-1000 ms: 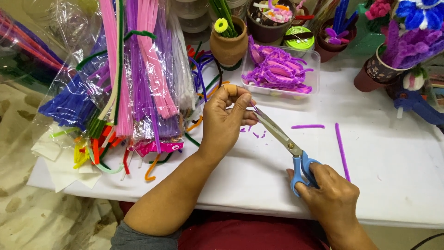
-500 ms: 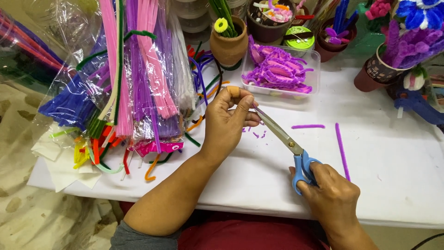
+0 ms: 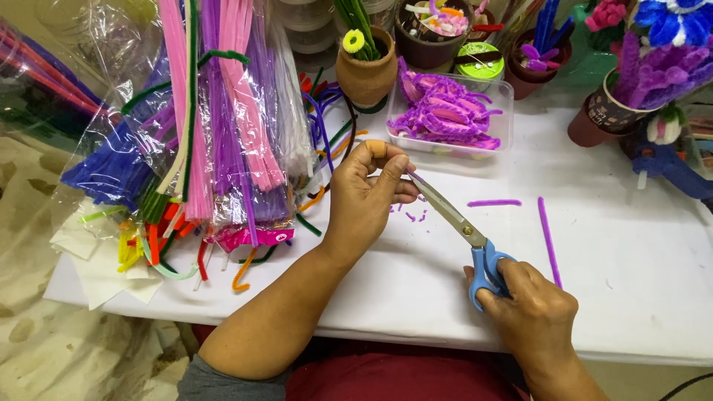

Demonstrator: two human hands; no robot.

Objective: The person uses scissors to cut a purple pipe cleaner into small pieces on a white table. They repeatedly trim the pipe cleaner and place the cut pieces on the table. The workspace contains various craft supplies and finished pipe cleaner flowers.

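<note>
Now | right hand grips blue-handled scissors near table edge | blades meet left hand, pinching a small piece I cannot make out | trimming step, seemingly; next needs steady closing | purple pipe-cleaner pieces right of scissors | clear tray beyond; bare tabletop rightward

A craft corner at home or in a small workshop, shown by bagged pipe cleaners in many colours, a clear tub of purple curled pieces, and potted pipe-cleaner flowers crowding a white counter.
</note>
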